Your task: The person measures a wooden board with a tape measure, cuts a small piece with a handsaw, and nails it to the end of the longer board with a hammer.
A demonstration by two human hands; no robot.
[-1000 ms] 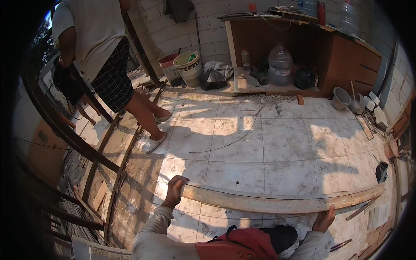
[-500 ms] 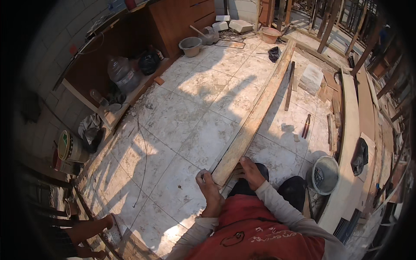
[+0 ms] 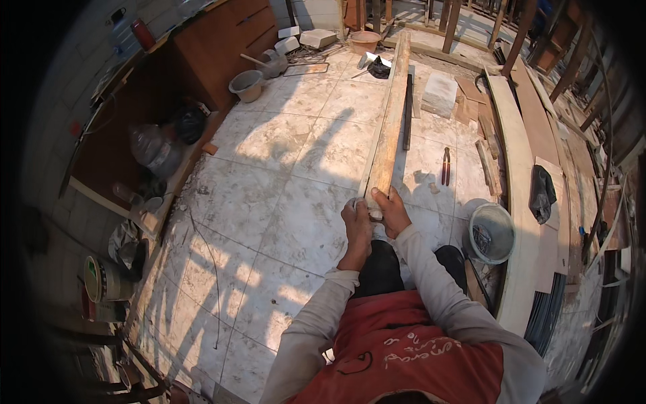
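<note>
A long wooden plank [image 3: 386, 145] stretches away from me over the dusty tiled floor. Its near end is gripped on the left edge by my left hand [image 3: 356, 232], fingers curled round it. On the other side my right hand [image 3: 393, 210] holds the same end, thumb on top and fingers underneath. Just right of the plank lies a dark metal bar [image 3: 408, 111]. A pair of pincers [image 3: 446, 167] with dark red handles rests on the tiles farther right.
A grey bucket [image 3: 490, 233] with small metal pieces stands by my right knee, beside a long pale board [image 3: 506, 135]. Ahead are a white block [image 3: 440, 95], a black plastic bag [image 3: 379, 68] and an orange basin [image 3: 365, 42]. A brown wooden cabinet [image 3: 222, 47] lines the left.
My hands have moved forward with the plank's near end, and the plank now points more straight ahead. The view has turned to the right. A person's leg at lower left has left the picture.
</note>
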